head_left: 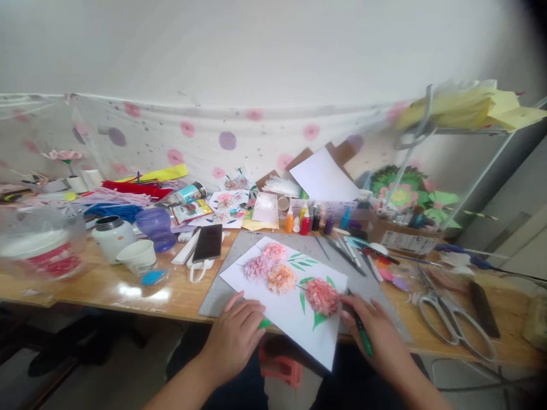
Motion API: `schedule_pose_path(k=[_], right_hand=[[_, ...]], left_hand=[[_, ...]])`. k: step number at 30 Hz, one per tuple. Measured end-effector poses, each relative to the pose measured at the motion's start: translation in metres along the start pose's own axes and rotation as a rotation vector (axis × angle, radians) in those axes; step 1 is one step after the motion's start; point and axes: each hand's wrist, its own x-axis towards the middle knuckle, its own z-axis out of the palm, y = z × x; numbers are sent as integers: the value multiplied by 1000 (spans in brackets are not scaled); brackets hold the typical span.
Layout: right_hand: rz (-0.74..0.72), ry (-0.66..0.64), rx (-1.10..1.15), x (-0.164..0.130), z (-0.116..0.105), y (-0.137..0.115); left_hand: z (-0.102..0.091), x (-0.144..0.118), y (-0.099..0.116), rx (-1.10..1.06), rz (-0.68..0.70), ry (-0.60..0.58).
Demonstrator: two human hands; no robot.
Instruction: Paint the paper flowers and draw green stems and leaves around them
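Observation:
A white sheet of paper [256, 299] lies tilted over the grey mat [226, 267], its near corner past the desk edge. On it are pink, lilac, orange and red crumbly flower heads [321, 296] with green painted leaves [302, 303]. My left hand [235, 333] grips the sheet's near left edge, its fingers bent over the top. A small green patch shows beside those fingers; I cannot tell whether it is paint or an object. My right hand [376, 330] is closed around a green marker pen [364, 336], beside the red flower at the sheet's right edge.
Left on the desk are a phone [208, 242], a paper cup [137, 257], a purple cup [156, 229] and a white jar [113, 238]. Paint bottles [305, 222] line the back. Large scissors [455, 322] lie at right; a pink stool [282, 367] stands below.

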Motion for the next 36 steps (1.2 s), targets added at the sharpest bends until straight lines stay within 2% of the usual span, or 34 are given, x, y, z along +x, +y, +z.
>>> schedule_pose_path(k=[4,8,11,13,17,19,22,24,29,36], right_hand=[[11,-71,71,22,2,2],[-5,-90,166,61,10,10],[-8,-32,265,88,13,18],[29,75,332,96,9,19],[117,316,472,85,-4,-5],[130,346,536,72,-4,-28],[102,244,598,59,5,-62],[98,188,610,56,14,-75],[116,110,529,60,26,-82],[174,73,424,60,26,-91]], left_hand=[[0,-6,4,2,26,40],[-5,-4,12,-3,51,34],[-4,3,25,-6,45,6],[0,9,36,-15,33,-15],[11,23,52,-71,32,-32],[12,28,53,-115,36,-21],[7,31,45,-191,40,19],[4,29,35,-239,44,49],[11,16,16,-328,63,111],[25,4,12,-387,145,169]])
